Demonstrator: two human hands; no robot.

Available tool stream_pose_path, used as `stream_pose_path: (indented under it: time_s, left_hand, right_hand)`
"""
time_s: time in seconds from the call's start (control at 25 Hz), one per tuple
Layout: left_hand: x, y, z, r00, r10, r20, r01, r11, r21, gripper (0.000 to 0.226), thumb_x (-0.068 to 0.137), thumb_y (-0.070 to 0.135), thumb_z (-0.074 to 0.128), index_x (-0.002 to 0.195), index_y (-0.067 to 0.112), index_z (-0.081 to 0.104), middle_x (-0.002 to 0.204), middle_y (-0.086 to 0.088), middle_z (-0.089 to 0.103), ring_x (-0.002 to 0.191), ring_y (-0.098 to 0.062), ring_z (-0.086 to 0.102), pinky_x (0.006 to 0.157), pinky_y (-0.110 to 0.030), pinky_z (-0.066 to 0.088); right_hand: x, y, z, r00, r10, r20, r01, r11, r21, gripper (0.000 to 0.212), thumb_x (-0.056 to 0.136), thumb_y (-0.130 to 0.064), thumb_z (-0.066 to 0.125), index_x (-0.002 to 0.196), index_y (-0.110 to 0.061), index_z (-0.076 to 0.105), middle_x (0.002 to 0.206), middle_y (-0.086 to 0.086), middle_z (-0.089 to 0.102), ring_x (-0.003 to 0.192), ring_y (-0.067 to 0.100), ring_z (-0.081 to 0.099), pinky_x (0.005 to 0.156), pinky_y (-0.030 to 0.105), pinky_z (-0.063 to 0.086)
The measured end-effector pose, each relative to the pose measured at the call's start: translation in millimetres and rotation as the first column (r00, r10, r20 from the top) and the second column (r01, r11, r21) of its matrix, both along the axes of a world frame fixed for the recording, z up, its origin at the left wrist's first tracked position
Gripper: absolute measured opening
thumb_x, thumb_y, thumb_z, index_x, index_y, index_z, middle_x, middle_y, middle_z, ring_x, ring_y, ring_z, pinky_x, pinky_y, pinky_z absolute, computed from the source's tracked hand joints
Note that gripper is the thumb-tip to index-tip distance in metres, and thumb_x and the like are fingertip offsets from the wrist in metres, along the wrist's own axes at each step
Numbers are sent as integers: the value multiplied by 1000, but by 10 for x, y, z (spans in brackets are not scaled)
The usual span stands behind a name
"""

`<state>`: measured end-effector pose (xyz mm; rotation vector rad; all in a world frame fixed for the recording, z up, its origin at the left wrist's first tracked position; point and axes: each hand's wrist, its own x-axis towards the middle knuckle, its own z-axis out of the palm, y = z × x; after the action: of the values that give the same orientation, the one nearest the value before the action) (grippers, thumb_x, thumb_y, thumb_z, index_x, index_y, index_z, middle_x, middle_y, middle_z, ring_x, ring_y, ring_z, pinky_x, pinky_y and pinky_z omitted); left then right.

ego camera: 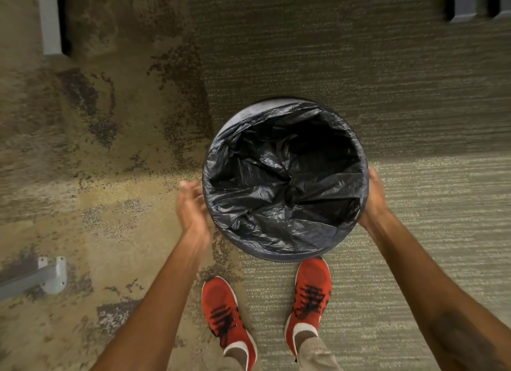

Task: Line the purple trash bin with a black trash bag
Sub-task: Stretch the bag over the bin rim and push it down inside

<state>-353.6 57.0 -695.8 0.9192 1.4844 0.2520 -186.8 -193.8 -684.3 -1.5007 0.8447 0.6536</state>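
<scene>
- Your black trash bag (284,182) shines grey where it creases.
- Your shoes (311,293) are red-orange with black laces.
- Your carpet (387,94) shows olive stripes and brown mottling.

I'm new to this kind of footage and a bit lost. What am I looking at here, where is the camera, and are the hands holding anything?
There is no machine here. One wide-angle camera sits on a person's head and looks straight down, so you see their own arms, hands and red shoes. On the carpet stands a round trash bin, already lined with a black trash bag whose edge is folded over the rim. The right hand is pressed against the bin's side at the rim. The left hand is open, blurred from motion, and just beside the bin; I cannot tell whether it touches it. Grey metal brackets lie at the frame's edges.
</scene>
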Motion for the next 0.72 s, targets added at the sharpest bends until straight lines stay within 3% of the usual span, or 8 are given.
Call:
stream_pose_path:
  time_s: [0.08,0.2,0.24,0.32,0.4,0.48,0.6,0.72]
  left_hand:
    - [-62,123,240,996,51,-76,-9,880,476,26,105,33,47,109,11,62,93,2,62,79,-5,55,69,-23,46]
    - [105,-127,572,861,-477,-174,397,418,817,18,102,26,53,110,15,65,100,5,64,86,7,55,76,-11,45]
    - [247,-308,613,709,-666,-233,546,309,779,16,100,24,56,112,18,66,104,6,65,91,6,58,81,-11,46]
    - [515,-651,585,349,-857,-378,833,99,544,32,95,14,61,126,18,62,119,-1,66,109,-13,61,96,-27,49]
    - [669,-843,393,-17,-865,-502,986,-97,135,63,91,12,63,150,15,41,148,-9,50,140,-30,42,116,-44,32]
    - [673,-836,165,-316,-798,-514,946,-225,-232,92,90,36,69,161,20,13,167,-8,19,154,-36,10,124,-58,8]
    - [538,-738,-90,-493,-683,-539,866,-325,-380,119,70,85,57,161,26,7,169,-10,11,154,-39,5,121,-62,1]
    - [419,-726,-181,-552,-598,-580,833,-369,-412,125,62,100,36,161,29,10,168,-11,14,153,-38,11,121,-60,2]
  right_hand:
    - [44,-136,243,943,114,312,13,926,-377,13,104,-28,49,112,-21,56,115,4,62,101,16,59,103,47,52]
    - [-151,71,665,727,378,573,-107,887,-449,24,97,-22,52,104,-44,57,99,-10,65,81,9,64,70,30,61]
    - [-246,254,697,716,441,541,-296,894,-337,32,95,-13,53,106,-42,58,98,-7,66,77,11,66,64,27,61]
    - [-401,576,584,620,704,347,-644,709,-286,43,88,5,55,118,-26,60,111,6,67,91,17,68,79,34,62]
    - [-438,731,347,410,911,51,-833,397,-386,64,85,8,60,142,-17,48,136,14,56,122,28,57,105,41,48]
    - [-409,718,114,288,944,-164,-895,204,-397,91,85,2,68,159,-25,22,157,13,31,143,34,32,115,46,36]
    - [-407,630,-174,166,935,-314,-898,11,-439,120,75,-16,86,161,-30,4,168,7,1,155,33,4,116,51,36]
    - [-466,614,-337,109,921,-374,-876,-89,-474,128,68,-26,93,161,-28,4,169,8,-4,155,35,0,113,49,38]
